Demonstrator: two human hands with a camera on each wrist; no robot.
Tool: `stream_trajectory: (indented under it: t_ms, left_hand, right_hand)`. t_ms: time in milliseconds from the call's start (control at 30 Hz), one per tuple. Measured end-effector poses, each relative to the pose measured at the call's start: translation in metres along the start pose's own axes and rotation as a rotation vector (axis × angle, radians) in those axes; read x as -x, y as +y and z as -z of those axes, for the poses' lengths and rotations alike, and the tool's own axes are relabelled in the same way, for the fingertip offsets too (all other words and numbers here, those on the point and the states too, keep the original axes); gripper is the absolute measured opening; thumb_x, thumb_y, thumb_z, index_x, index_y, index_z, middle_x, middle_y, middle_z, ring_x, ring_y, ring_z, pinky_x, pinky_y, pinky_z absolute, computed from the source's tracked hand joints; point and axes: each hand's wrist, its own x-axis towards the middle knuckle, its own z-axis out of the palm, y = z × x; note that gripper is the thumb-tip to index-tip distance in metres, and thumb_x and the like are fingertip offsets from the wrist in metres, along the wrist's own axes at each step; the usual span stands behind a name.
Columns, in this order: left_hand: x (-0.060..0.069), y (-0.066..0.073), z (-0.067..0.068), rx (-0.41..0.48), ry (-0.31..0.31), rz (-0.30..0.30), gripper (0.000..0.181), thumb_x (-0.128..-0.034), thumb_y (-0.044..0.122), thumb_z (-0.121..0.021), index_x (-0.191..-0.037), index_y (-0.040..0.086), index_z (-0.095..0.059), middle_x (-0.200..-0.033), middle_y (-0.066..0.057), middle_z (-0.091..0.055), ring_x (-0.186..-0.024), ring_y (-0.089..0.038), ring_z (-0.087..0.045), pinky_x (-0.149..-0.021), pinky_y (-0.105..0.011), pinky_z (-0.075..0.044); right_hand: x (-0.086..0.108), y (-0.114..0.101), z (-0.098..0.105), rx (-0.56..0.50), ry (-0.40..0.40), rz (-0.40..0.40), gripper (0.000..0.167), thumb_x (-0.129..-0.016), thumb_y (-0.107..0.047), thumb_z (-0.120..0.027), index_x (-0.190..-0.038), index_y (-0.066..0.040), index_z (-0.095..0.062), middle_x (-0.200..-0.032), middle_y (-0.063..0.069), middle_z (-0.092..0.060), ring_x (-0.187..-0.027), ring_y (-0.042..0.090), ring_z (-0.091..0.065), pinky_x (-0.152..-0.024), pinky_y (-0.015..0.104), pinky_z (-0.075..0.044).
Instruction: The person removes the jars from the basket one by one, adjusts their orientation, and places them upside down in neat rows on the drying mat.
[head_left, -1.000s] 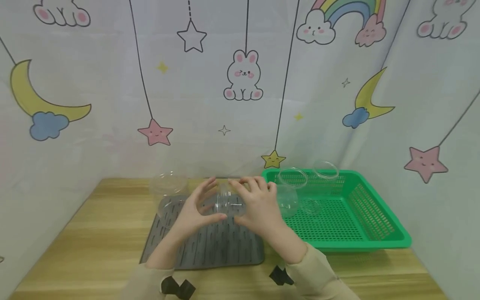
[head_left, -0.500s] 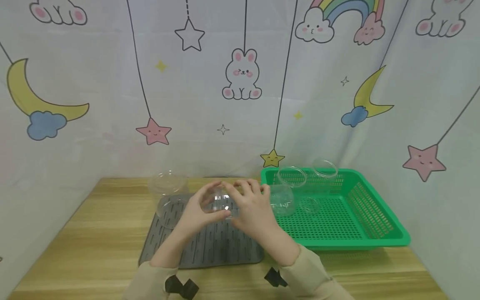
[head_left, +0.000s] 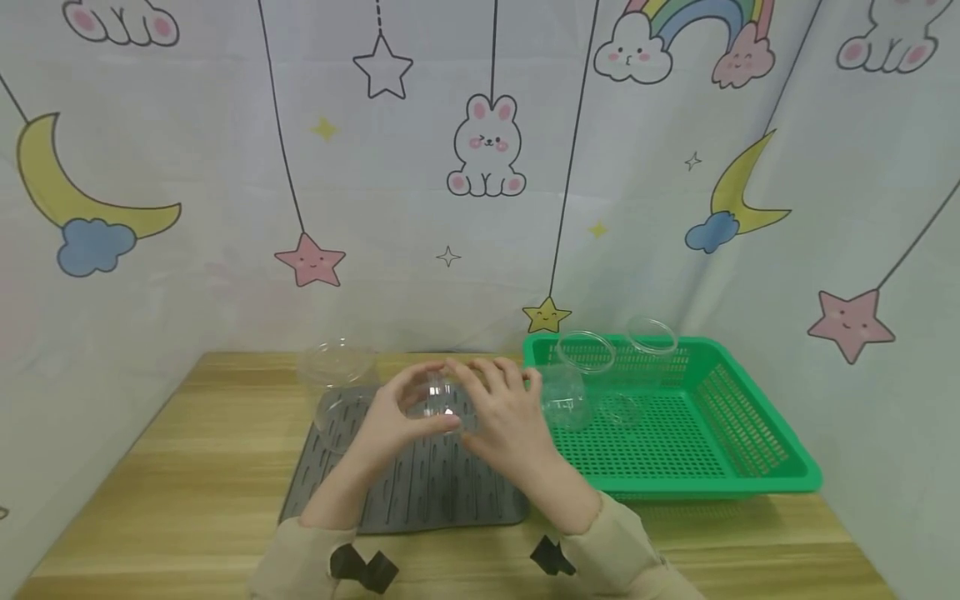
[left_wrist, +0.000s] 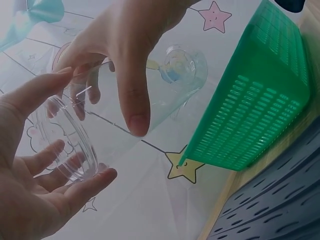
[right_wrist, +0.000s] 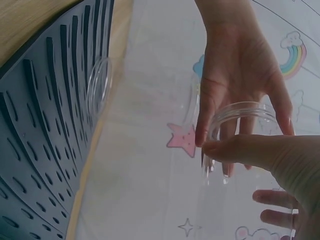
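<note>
In the head view, a clear plastic jar is held sideways between both hands above the grey mat. My left hand grips its ringed rim end, thumb and fingers spread around it. Whether that ring is a lid or just the rim, I cannot tell. My right hand grips the body, as the left wrist view shows with its thumb across the jar wall. The jar's closed base points away from the left hand. In the right wrist view, the rim lies before the left palm.
Another clear jar stands upright at the mat's back left corner. On the right, a green plastic basket contains clear jars, their outlines faint. A white patterned curtain hangs behind the wooden table.
Over the last second, the right hand has shifted slightly left, closer to the left hand, with the jar between them. Since half a second ago the hands have barely moved.
</note>
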Motion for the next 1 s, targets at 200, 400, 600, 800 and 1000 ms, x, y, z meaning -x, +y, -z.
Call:
stream_trajectory:
  t_ms: [200, 400, 600, 800, 1000]
  left_hand:
    - [-0.003, 0.000, -0.003, 0.004, 0.014, 0.025, 0.073, -0.0799, 0.018, -0.079, -0.144, 0.015, -0.044, -0.150, -0.013, -0.042, -0.138, -0.043, -0.039, -0.105, -0.065, -0.041]
    - [-0.001, 0.000, -0.001, 0.038, 0.026, 0.029, 0.069, -0.0813, 0.018, -0.078, -0.142, 0.016, -0.045, -0.150, -0.008, -0.042, -0.141, -0.041, -0.035, -0.107, -0.071, -0.032]
    - [-0.004, 0.001, 0.002, 0.098, 0.048, 0.010, 0.067, -0.0820, 0.011, -0.075, -0.141, 0.012, -0.044, -0.149, -0.007, -0.046, -0.140, -0.033, -0.039, -0.107, -0.058, -0.043]
    - [-0.007, -0.003, 0.007, 0.137, 0.083, -0.002, 0.068, -0.0832, 0.005, -0.073, -0.144, 0.008, -0.041, -0.148, -0.010, -0.046, -0.136, -0.033, -0.046, -0.103, -0.049, -0.049]
    - [-0.006, -0.005, 0.008, 0.179, 0.119, -0.038, 0.068, -0.0834, 0.000, -0.069, -0.144, 0.008, -0.040, -0.141, -0.002, -0.051, -0.130, -0.026, -0.052, -0.096, -0.037, -0.054]
  right_hand:
    - [0.003, 0.003, 0.002, -0.028, 0.043, 0.019, 0.101, -0.052, -0.036, -0.097, -0.140, -0.019, -0.050, -0.138, 0.008, -0.052, -0.120, 0.027, -0.049, -0.087, 0.050, -0.041]
    - [0.008, 0.005, 0.001, -0.226, 0.253, 0.068, 0.087, -0.058, -0.034, -0.094, -0.132, -0.011, -0.053, -0.131, 0.011, -0.052, -0.115, 0.026, -0.050, -0.086, 0.050, -0.042]
    - [0.013, 0.019, -0.003, -0.387, 0.565, 0.012, 0.052, -0.089, -0.041, -0.068, -0.114, 0.003, -0.056, -0.108, 0.017, -0.054, -0.098, 0.031, -0.049, -0.083, 0.042, -0.041]
    - [0.017, 0.034, -0.002, -0.636, 0.660, -0.233, 0.068, -0.088, -0.046, -0.069, -0.120, 0.010, -0.047, -0.116, 0.024, -0.050, -0.115, 0.023, -0.045, -0.100, 0.036, -0.035]
    - [0.023, 0.041, 0.000, -1.032, 0.567, -0.559, 0.078, -0.083, -0.012, -0.075, -0.145, -0.001, -0.028, -0.148, 0.009, -0.031, -0.138, 0.019, -0.029, -0.111, 0.051, -0.028]
